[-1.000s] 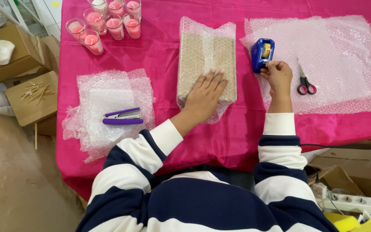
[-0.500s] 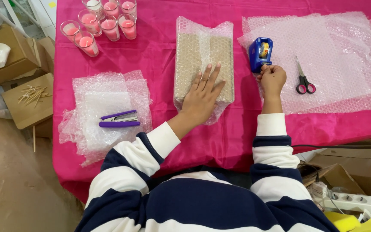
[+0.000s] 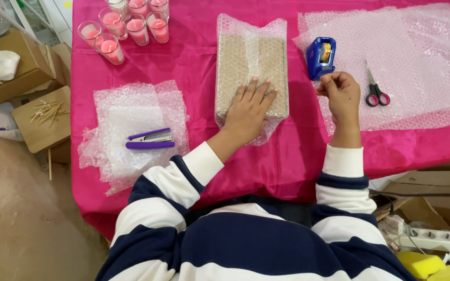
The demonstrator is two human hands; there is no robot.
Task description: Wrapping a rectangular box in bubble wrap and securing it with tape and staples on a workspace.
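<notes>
A tan box wrapped in bubble wrap (image 3: pixel 251 52) lies on the pink tablecloth (image 3: pixel 194 67). My left hand (image 3: pixel 248 106) rests flat on its near end, fingers spread, pressing the wrap down. My right hand (image 3: pixel 339 91) hovers just below a blue tape dispenser (image 3: pixel 320 56), thumb and fingers pinched together, apparently on a strip of clear tape that is hard to make out. The dispenser stands on the edge of a large bubble wrap sheet (image 3: pixel 423 57). Black and red scissors (image 3: pixel 375 89) lie on that sheet, right of my right hand.
A purple stapler (image 3: pixel 149 139) lies on a smaller bubble wrap piece (image 3: pixel 126 109) at the left. Several glasses with pink candles (image 3: pixel 126 23) stand at the back left. Cardboard boxes (image 3: pixel 22 73) sit off the table's left edge, and a power strip (image 3: pixel 438 240) lies at the lower right.
My right hand has drawn back from the tape dispenser toward me with its fingers pinched. My left hand has stayed flat on the wrapped box.
</notes>
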